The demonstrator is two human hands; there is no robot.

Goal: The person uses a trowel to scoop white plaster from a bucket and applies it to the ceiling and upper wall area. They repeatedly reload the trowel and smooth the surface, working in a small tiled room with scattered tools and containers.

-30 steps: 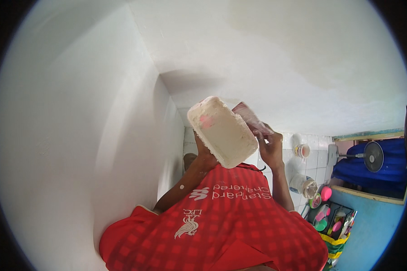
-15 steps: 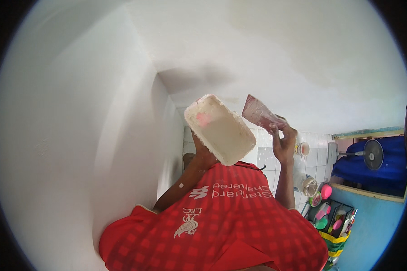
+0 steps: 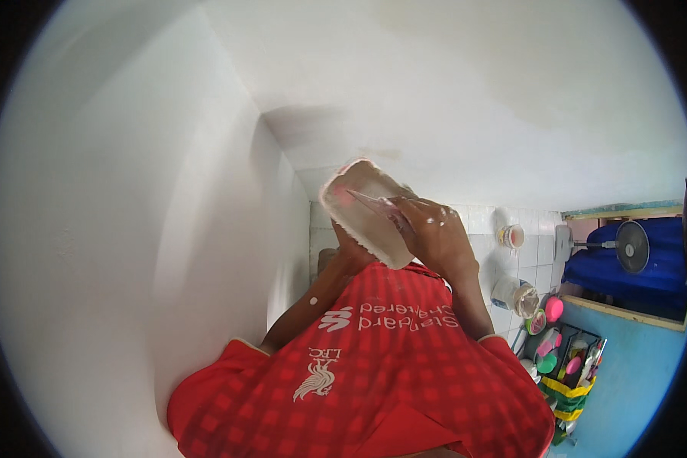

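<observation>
My left hand (image 3: 349, 249) holds a rectangular, whitish tub (image 3: 377, 240) from beneath and from its left side, and most of its fingers are hidden behind the tub. The tub is tilted, its rim crusted with pale filler, and a pink patch (image 3: 343, 195) shows inside near the far end. My right hand (image 3: 440, 237) is closed around a putty knife (image 3: 387, 208), which is smeared with filler. The blade reaches into the tub's opening, close to the pink patch. Whitish smears dot the back of the right hand.
Pale walls meet in a corner (image 3: 263, 114) ahead to the left. Below on the right, a small tub (image 3: 511, 237) and a larger container (image 3: 516, 296) stand on tiles (image 3: 546, 248). Further right are a fan (image 3: 632, 243), a blue cloth (image 3: 664, 248) and a rack of kitchenware (image 3: 576, 351).
My right hand has moved left with the putty knife, from beside the tub to over it, and the blade is now inside its opening. The tub has turned and tilted slightly.
</observation>
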